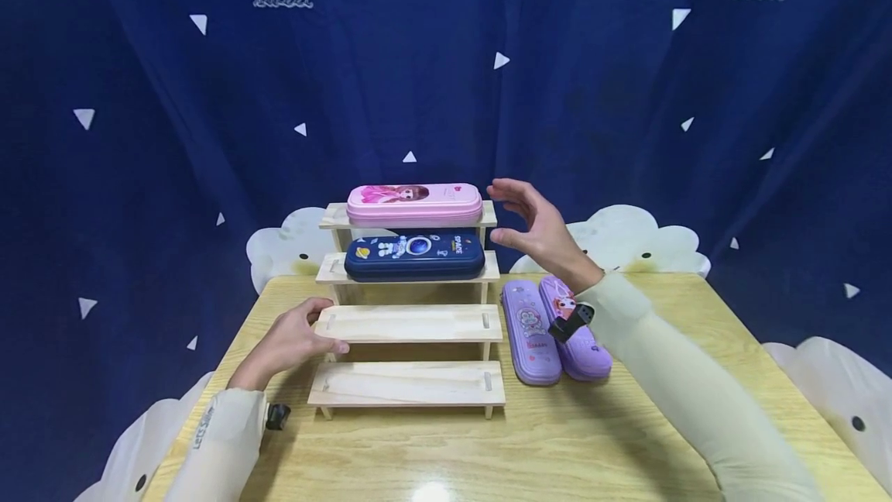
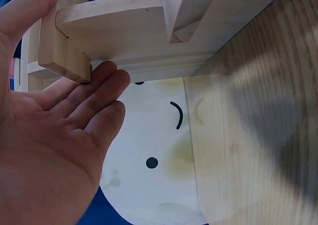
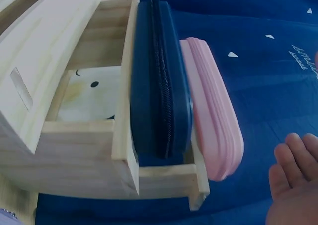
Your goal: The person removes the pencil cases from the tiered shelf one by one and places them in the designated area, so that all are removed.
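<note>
Head: left hand (image 1: 294,338) grips stand (image 1: 411,324) at left end; right hand (image 1: 535,231) spread, empty, just right of pink case (image 1: 418,211) atop stand, long axis left-right, right hand nearer. Left wrist: left hand around stand end. Right wrist: right hand, pink case apart.

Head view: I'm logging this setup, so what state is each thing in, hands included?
Wooden rack: standing upright on the table
Pink case: closed, on the rack's top step
Dark blue case: closed, one step lower
Left purple case: closed, lying on the table
Right purple case: closed, partly hidden
Left hand: holding the rack's left side
Right hand: raised, holding nothing
</note>
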